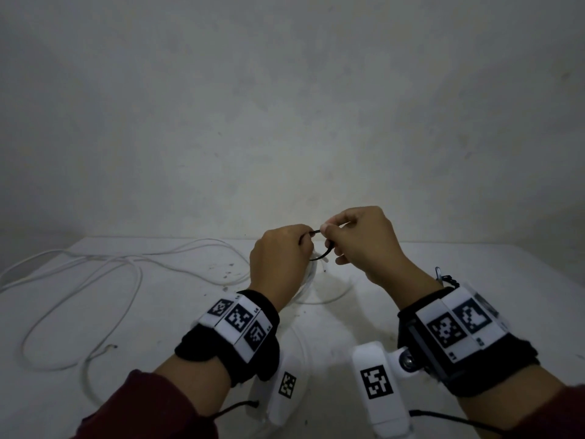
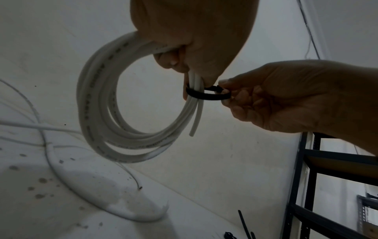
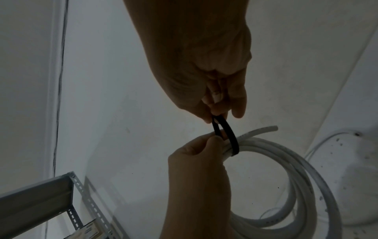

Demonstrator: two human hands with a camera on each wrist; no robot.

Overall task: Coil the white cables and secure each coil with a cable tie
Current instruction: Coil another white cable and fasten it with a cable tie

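Above the near middle of the stained white table [image 1: 411,264], gripped a round coil of thick white cable [image 2: 98,113] in the left hand [image 1: 278,258], fingers curled round its bundled turns, free end [image 2: 195,122] hanging just beside. Pinched a black plastic cable tie [image 2: 206,95], looped loosely round the turns, in the right hand [image 1: 364,242]. Probably called for keeping the strands pressed flat together, drawing the tail straight through the head, and holding the loop square across the bundle so no turn or the stray end slipped out. Left a thinner white cable [image 1: 95,280] lying loose toward the table's left edge, uncoiled. Lay spare black ties [image 2: 244,226] near the right edge.
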